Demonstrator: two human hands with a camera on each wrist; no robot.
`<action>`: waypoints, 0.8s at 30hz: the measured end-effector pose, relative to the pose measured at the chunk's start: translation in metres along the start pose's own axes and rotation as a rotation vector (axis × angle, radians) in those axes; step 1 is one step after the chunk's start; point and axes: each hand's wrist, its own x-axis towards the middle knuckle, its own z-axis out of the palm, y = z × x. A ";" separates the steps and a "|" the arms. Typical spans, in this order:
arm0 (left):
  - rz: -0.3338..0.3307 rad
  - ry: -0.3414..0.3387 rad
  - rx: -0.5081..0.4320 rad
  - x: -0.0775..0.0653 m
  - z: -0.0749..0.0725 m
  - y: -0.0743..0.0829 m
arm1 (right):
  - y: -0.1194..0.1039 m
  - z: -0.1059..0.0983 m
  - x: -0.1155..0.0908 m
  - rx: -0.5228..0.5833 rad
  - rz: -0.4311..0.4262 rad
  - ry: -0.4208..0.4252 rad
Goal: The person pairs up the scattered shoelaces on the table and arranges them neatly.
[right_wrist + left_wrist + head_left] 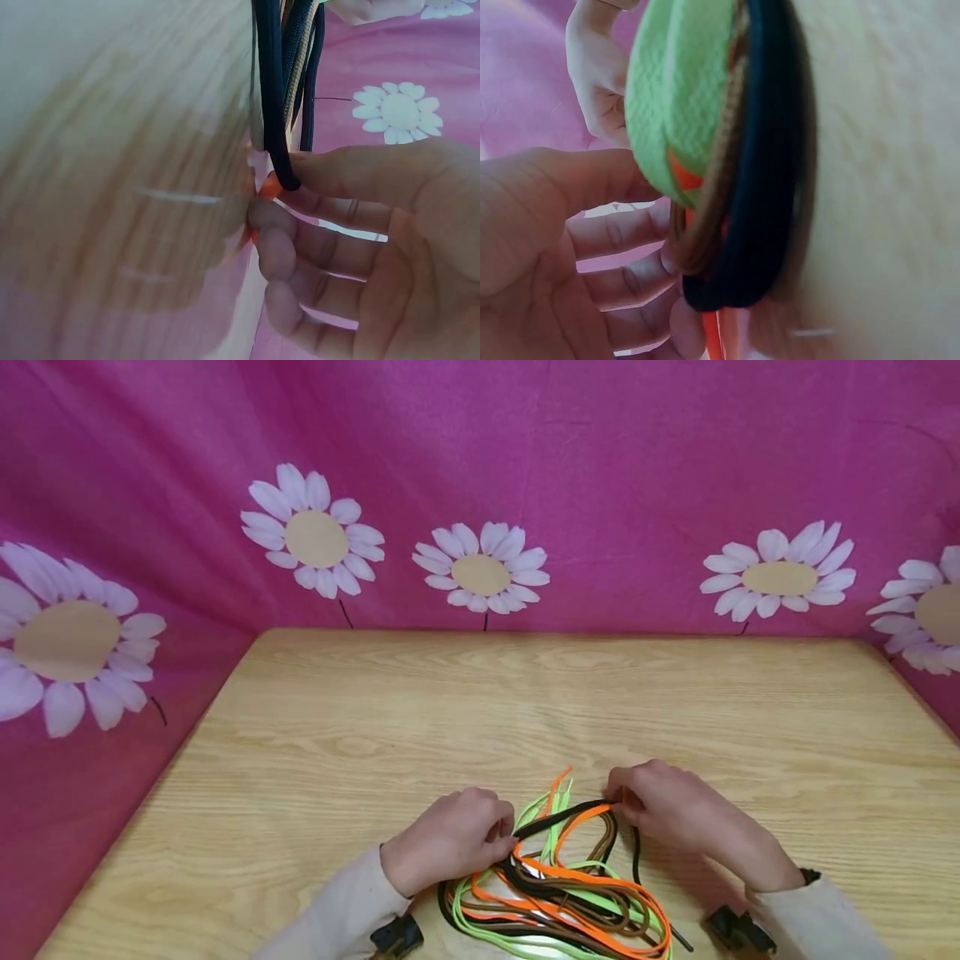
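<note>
A loose tangle of shoelaces in neon green, orange, brown and black lies on the table in front of the person. The left hand (457, 831) is at the tangle's left side, thumb and fingertips pinching the laces; in the left wrist view its thumb lies against green laces (694, 90), beside brown and black laces (761, 172). At the upper right of the tangle, the right hand (671, 797) pinches a black shoelace (270, 82) and an orange shoelace (581, 818). Between the hands a black strand (558, 820) stretches. One black tip (681, 939) points out at the lower right.
The light wood table (360, 735) extends behind and to both sides of the laces. A magenta cloth (600, 460) with large white daisies hangs along its back and sides. Black wrist devices (397, 935) sit by both sleeves.
</note>
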 end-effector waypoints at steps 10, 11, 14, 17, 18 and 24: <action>0.023 0.062 -0.014 0.001 -0.002 -0.003 | 0.013 -0.011 -0.003 0.064 -0.132 0.039; 0.029 0.079 -0.019 0.001 -0.003 -0.003 | 0.013 -0.013 -0.004 0.069 -0.133 0.038; 0.044 0.128 -0.027 0.001 -0.004 -0.005 | 0.014 -0.017 -0.006 0.074 -0.123 0.034; 0.045 0.144 -0.030 0.001 -0.005 -0.006 | 0.015 -0.020 -0.007 0.080 -0.111 0.018; 0.041 0.143 -0.030 0.001 -0.005 -0.005 | 0.015 -0.020 -0.007 0.082 -0.109 0.014; -0.004 0.128 -0.055 0.001 -0.008 -0.007 | 0.019 -0.026 -0.009 0.086 -0.091 -0.012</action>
